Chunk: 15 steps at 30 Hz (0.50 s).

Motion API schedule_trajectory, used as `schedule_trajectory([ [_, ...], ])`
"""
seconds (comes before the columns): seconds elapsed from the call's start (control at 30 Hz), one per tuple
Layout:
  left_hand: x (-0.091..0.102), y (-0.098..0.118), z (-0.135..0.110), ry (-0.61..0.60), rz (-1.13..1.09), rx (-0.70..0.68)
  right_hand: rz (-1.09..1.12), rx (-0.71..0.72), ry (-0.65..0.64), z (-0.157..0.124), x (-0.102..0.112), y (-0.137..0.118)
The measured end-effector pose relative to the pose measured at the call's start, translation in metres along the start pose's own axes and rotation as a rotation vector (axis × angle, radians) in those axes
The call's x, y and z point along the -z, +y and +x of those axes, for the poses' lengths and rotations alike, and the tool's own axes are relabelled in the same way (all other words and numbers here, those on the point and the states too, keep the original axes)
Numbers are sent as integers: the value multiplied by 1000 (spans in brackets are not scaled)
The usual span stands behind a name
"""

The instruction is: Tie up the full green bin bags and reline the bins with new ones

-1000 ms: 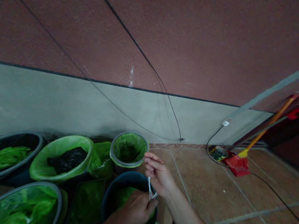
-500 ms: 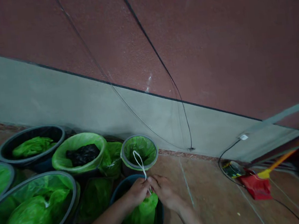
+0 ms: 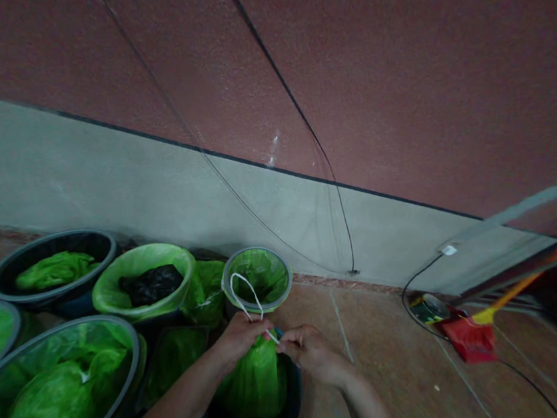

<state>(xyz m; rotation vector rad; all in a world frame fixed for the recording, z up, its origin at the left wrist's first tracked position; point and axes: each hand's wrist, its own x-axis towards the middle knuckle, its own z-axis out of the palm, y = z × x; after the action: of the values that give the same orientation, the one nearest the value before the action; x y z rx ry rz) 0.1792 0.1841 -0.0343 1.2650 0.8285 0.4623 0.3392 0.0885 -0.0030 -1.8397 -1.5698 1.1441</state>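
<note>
My left hand [image 3: 240,337] and my right hand [image 3: 307,351] meet over a dark bin [image 3: 291,409] that holds a bunched green plastic bag [image 3: 258,382]. Both hands pinch a thin white string [image 3: 245,296] at the bag's gathered neck. A loop of the string stands up above my left hand, and a short stretch runs between the two hands. A small grey-rimmed bin with a green liner [image 3: 257,280] stands just behind them.
Several more bins with green liners stand to the left: a large one [image 3: 52,389], one holding a black bag [image 3: 144,291], a dark one [image 3: 51,268]. A red dustpan [image 3: 467,338] with an orange handle, cables and a wall socket [image 3: 447,250] lie on the tiled floor at right.
The white loop has swung left above my left hand. My hands have drawn slightly apart, pulling a short length of string between them. One second ago my right hand was raised higher.
</note>
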Motion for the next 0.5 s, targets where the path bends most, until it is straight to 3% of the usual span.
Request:
schedule_trajectory([
  [0.23, 8, -3, 8, -98, 219, -144, -130, -84, -60, -9, 8, 2],
  [0.4, 7, 5, 0, -255, 451, -238, -21, -18, 296, -1, 1, 7],
  [0.43, 6, 6, -4, -271, 510, -263, 26, 9, 336, 1, -2, 6],
  [0.5, 2, 9, -12, -309, 622, -337, 133, 70, 284, 6, -9, 1],
])
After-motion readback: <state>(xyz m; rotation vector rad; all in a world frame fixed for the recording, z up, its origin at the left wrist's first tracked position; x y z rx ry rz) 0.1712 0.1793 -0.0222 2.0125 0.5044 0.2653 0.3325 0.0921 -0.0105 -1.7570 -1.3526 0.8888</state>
